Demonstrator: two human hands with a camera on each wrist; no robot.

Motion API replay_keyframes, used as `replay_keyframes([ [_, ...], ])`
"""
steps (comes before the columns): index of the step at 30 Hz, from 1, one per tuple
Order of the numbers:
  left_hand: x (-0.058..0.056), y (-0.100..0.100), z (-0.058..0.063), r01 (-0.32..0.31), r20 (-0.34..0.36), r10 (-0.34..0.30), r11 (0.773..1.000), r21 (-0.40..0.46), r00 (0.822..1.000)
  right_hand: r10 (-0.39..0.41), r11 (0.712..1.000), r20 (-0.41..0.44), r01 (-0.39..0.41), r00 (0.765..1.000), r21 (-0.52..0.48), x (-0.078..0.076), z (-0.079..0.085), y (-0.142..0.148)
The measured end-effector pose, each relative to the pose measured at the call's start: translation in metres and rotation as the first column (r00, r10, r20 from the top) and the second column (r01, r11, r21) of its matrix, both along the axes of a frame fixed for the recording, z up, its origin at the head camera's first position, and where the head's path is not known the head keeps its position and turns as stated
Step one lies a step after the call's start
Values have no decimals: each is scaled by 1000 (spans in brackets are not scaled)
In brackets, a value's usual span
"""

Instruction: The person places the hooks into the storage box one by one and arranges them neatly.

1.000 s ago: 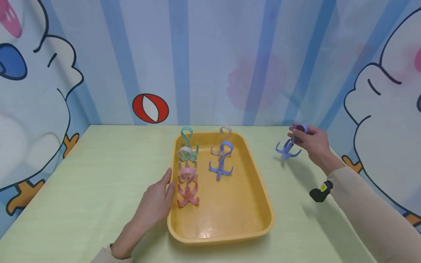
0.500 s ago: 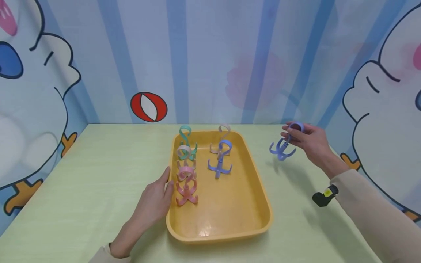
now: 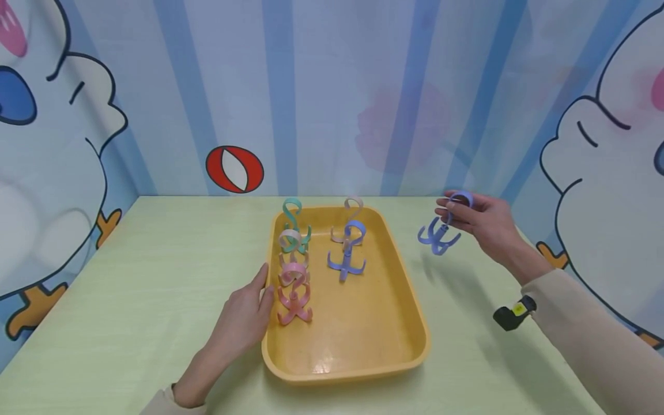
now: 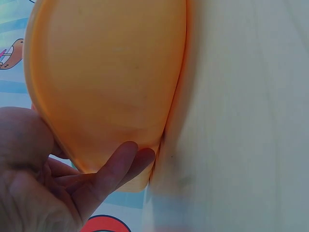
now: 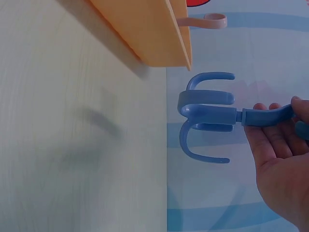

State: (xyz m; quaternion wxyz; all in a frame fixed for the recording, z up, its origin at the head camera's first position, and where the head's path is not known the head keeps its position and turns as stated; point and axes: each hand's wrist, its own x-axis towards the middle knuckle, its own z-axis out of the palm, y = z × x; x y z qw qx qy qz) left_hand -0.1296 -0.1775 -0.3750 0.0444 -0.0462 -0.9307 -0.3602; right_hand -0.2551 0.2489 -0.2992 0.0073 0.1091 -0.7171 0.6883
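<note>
My right hand (image 3: 485, 222) pinches the S-shaped upper part of a periwinkle-blue multi-prong hanging hook (image 3: 437, 239), whose curved prongs point away from the palm. The hook is held above the table, to the right of the yellow tray (image 3: 415, 305). In the right wrist view the hook (image 5: 207, 114) lies sideways across the picture, fingers behind its stem. My left hand (image 3: 244, 314) holds the tray's left side, thumb at the rim and fingers (image 4: 108, 174) along the outer wall. A matching blue hook (image 3: 346, 264) stands inside the tray.
Along the tray's left side stand a teal hook (image 3: 292, 213), a pale pink hook (image 3: 290, 238) and a pinkish-red hook (image 3: 294, 305). Another pale hook (image 3: 354, 203) stands at its far right. A striped cartoon backdrop (image 3: 332, 104) rises behind the pale green table (image 3: 197, 248).
My right hand has carried the blue hook leftward, closer to the tray. The left hand keeps its place on the tray, and the hooks inside stand as before.
</note>
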Motion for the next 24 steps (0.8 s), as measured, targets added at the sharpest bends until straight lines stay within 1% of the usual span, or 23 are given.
replay_keyframes([
  [5, 0, 0, 0, 4, -4, -4, 1000, 0, 1000, 8, 1000, 0, -8, 1000, 14, 3, 3, -5],
  [14, 0, 0, -1, 6, -22, -7, 1000, -17, 1000, 50, 999, -21, -51, 999, -17, 8, 10, -13],
  [21, 0, 0, -1, 8, -27, -9, 1000, -20, 1000, 28, 999, -32, -27, 999, 26, 15, 16, -24],
  [24, 0, -1, -1, 10, -29, -10, 1000, -12, 1000, 58, 998, -44, -57, 997, 19, 19, 18, -27],
])
